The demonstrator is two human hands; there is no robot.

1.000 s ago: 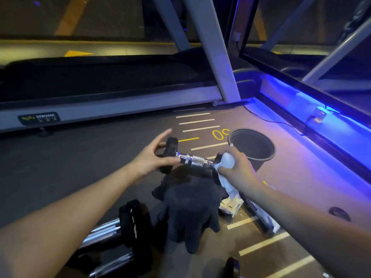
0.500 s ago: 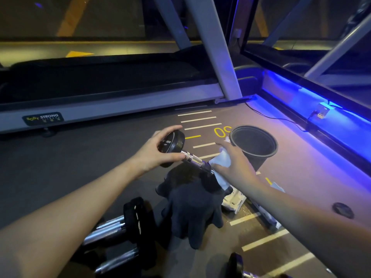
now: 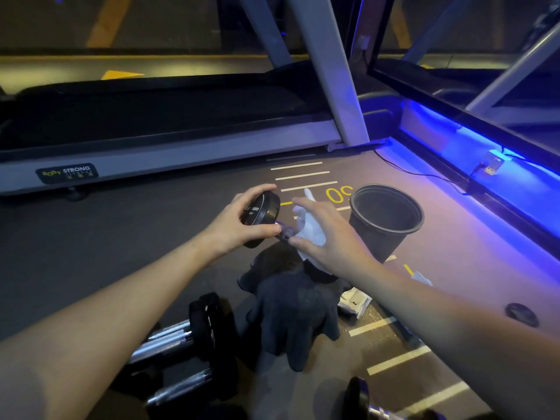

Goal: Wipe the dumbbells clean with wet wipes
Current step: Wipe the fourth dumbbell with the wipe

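My left hand (image 3: 235, 224) grips the upper black head of a small dumbbell (image 3: 261, 213), tilted with that end raised. Its chrome handle runs down to the right, and its lower head rests on a dark cloth (image 3: 295, 310) on the floor. My right hand (image 3: 328, 237) holds a white wet wipe (image 3: 310, 224) wrapped over the handle; whether its fingers are curled round the handle cannot be made out. Two more dumbbells (image 3: 194, 341) with chrome handles lie on the floor at lower left, and the end of a third (image 3: 360, 398) shows at the bottom edge.
A black bucket (image 3: 386, 221) stands just right of my hands. A white wipes pack (image 3: 354, 301) lies beside the cloth. A treadmill (image 3: 169, 153) runs across the back, with its post (image 3: 330, 74) near the middle. A blue-lit ledge (image 3: 485, 165) and a cable line the right side.
My left hand has tilted the dumbbell's upper end higher and closed round its head. My right hand with the wipe has slid up the handle from the lower end toward the upper head.
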